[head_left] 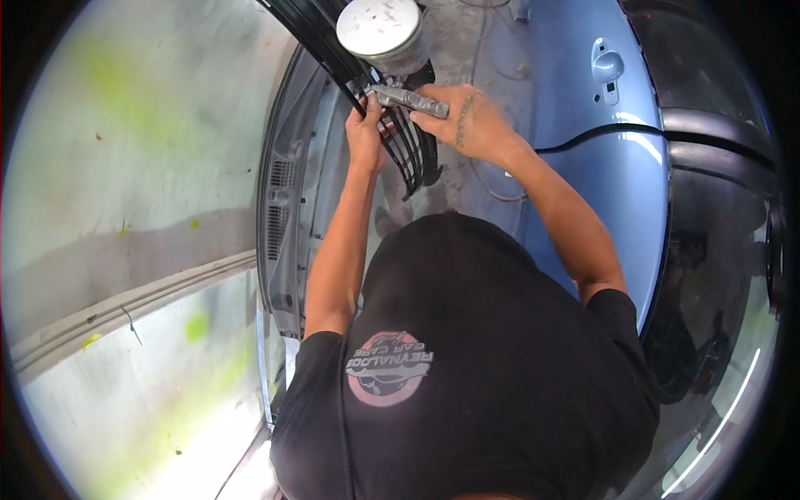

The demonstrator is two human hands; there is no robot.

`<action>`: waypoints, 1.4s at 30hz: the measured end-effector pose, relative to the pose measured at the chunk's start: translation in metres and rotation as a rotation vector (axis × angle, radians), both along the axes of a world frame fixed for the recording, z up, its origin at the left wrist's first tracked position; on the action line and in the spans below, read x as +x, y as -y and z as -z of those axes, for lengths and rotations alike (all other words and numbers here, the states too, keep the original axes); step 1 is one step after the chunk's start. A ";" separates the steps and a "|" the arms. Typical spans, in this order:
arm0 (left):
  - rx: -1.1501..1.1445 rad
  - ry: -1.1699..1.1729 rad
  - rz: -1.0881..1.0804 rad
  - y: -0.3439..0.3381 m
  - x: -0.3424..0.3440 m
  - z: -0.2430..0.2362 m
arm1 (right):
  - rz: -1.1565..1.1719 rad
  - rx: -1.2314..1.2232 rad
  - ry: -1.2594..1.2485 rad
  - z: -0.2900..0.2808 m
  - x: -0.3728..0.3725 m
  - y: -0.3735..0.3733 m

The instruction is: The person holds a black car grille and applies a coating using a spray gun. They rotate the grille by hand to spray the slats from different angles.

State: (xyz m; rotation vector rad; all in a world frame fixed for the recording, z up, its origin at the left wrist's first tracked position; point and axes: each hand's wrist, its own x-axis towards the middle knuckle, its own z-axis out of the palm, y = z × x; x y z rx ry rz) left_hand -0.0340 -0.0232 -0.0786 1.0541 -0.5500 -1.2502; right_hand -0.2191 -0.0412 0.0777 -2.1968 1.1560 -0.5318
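Note:
My left hand (367,133) is closed on the edge of a black slatted plastic car grille (406,158), with the thumb on top. In my right hand (473,125) is a grey, paint-spattered spray gun (410,100), its front end by my left thumb. A round cup with a white, spotted lid (379,27) stands just above the gun's body and appears joined to it. My right fingers are mostly hidden beneath the tool. Long black strips of the grille run up past the cup to the top edge.
Light blue car doors (583,179) stand close on my right, with a handle (608,65). A grey plastic cowl panel (283,192) with slotted vents lies on my left, before a paint-marked wall (133,167). A thin hose (504,198) crosses the grey floor.

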 end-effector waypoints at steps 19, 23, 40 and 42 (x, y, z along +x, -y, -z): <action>-0.051 0.001 -0.008 -0.008 -0.007 0.026 | -0.039 0.063 -0.112 -0.012 0.002 -0.003; -0.015 0.021 -0.008 -0.009 -0.011 0.017 | 0.050 -0.040 -0.209 -0.006 -0.008 0.005; 0.043 0.123 0.023 -0.017 -0.011 0.022 | 0.052 -0.057 -0.035 -0.015 -0.009 0.016; 0.047 0.125 0.037 -0.020 -0.008 0.025 | 0.059 -0.064 -0.021 -0.025 -0.006 0.014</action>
